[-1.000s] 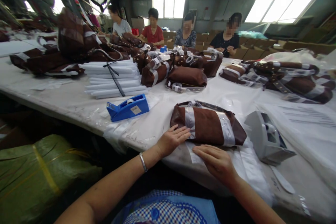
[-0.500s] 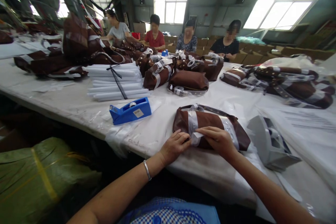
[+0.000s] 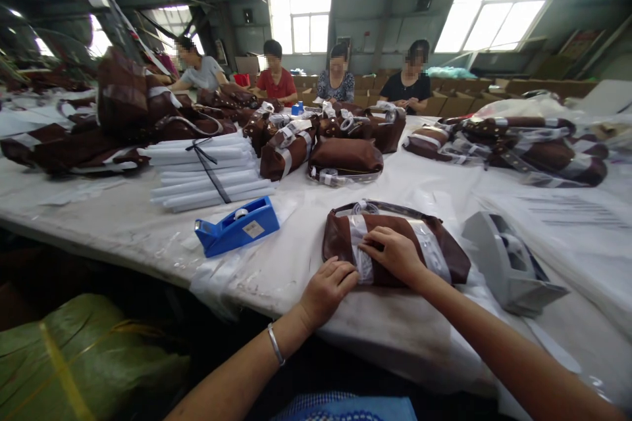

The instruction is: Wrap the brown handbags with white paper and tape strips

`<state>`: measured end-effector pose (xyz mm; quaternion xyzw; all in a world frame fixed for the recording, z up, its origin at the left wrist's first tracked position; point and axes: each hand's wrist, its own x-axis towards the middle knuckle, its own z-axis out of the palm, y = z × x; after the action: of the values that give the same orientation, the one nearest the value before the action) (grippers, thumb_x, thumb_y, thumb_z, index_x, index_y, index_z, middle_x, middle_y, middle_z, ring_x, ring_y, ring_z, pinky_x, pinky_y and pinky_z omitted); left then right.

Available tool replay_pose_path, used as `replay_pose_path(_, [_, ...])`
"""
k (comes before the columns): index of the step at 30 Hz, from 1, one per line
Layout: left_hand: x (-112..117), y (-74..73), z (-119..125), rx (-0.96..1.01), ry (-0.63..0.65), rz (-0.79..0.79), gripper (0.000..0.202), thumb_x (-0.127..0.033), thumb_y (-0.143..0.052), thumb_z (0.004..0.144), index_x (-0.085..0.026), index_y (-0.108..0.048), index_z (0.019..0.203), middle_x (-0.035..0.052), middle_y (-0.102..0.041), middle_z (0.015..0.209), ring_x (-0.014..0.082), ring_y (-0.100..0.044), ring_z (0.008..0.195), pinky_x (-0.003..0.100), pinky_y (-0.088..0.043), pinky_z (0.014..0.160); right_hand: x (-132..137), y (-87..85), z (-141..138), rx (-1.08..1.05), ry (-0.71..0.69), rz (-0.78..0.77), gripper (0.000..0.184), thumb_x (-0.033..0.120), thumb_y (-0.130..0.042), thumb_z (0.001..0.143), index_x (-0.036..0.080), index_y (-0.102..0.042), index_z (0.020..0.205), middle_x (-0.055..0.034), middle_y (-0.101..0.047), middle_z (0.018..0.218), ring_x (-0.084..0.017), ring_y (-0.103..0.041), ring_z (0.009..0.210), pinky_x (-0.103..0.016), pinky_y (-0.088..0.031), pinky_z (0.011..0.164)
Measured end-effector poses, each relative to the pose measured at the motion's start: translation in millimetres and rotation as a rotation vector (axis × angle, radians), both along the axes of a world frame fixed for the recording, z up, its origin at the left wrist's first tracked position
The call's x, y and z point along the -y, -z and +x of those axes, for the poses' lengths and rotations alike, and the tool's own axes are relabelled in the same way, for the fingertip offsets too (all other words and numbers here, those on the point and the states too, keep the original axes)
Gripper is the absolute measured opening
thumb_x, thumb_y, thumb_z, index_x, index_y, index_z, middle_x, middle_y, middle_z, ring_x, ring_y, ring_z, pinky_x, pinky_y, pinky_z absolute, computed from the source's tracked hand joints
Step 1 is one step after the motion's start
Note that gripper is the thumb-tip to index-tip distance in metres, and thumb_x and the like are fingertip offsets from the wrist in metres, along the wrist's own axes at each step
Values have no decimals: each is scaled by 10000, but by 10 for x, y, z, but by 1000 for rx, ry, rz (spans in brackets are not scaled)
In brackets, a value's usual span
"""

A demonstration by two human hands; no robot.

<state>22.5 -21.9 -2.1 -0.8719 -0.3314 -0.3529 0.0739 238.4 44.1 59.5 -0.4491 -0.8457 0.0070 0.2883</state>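
Note:
A dark brown handbag [image 3: 395,230] lies lengthwise at the near edge of the table, with whitish wrapping strips around it and a strap along its far side. My left hand [image 3: 330,286] grips its lower left edge, fingers bent and close together. Across the front, my right hand [image 3: 392,253] lies with fingers stretched out, fingertips touching the left wrapping strip [image 3: 359,237]. No loose piece shows between those fingers; what lies under them is hidden. To the right of the bag stands a grey tape dispenser [image 3: 508,263]. A blue tape dispenser [image 3: 239,227] sits to its left.
Rolled white paper [image 3: 202,171] tied with black ribbon lies beyond the blue dispenser. More brown bags [image 3: 345,156] are heaped across the table's far half. Printed sheets [image 3: 563,217] lie at the right. Several co-workers [image 3: 336,82] sit opposite. A green bundle [image 3: 89,355] is below left.
The small white piece pinched by my right hand no longer shows. That hand has moved up the strip and flattened on it. My left hand stays at the bag's edge. The view has shifted slightly.

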Motion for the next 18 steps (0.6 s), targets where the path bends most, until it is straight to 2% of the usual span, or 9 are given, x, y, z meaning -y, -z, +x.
replay_pose_path(5, [9, -51, 66, -75, -67, 0, 392, -105, -430, 993, -191, -532, 1361, 61, -675, 1126, 185, -628, 1027, 373, -484, 1052, -2, 23, -20, -9, 99, -22, 210, 434, -638, 909, 237, -650, 837, -7, -690, 856, -165, -653, 718, -277, -435, 577])
replay_pose_path(9, [29, -123, 144, -140, -150, 65, 339, -140, -401, 1008, -148, -579, 1296, 124, -654, 1232, 215, -633, 1036, 355, -529, 969, -25, 39, -31, -59, 160, -57, 236, 458, -656, 881, 232, -597, 913, 15, -672, 761, -148, -617, 601, -270, -368, 493])
replay_pose_path(12, [39, -164, 199, -161, -206, 76, 297, -141, -416, 999, -140, -612, 1223, 148, -595, 1372, 227, -617, 1048, 362, -547, 935, -45, 48, -51, -92, 176, -69, 254, 459, -655, 880, 235, -579, 974, 26, -668, 737, -153, -621, 600, -269, -382, 505])
replay_pose_path(16, [34, -197, 248, -127, -232, 7, 330, -71, -450, 949, -129, -601, 1237, 131, -651, 1305, 223, -593, 986, 335, -581, 859, 7, 28, -31, -112, 175, -15, 194, 427, -616, 917, 235, -589, 926, 2, -686, 785, -164, -635, 629, -273, -430, 547])
replay_pose_path(18, [32, -210, 261, -107, -239, -18, 397, -34, -448, 922, -130, -572, 1286, 119, -657, 1294, 220, -582, 968, 323, -590, 837, 101, -18, 103, -92, 177, 50, 168, 405, -592, 939, 239, -612, 949, -15, -709, 852, -175, -656, 670, -278, -454, 574])
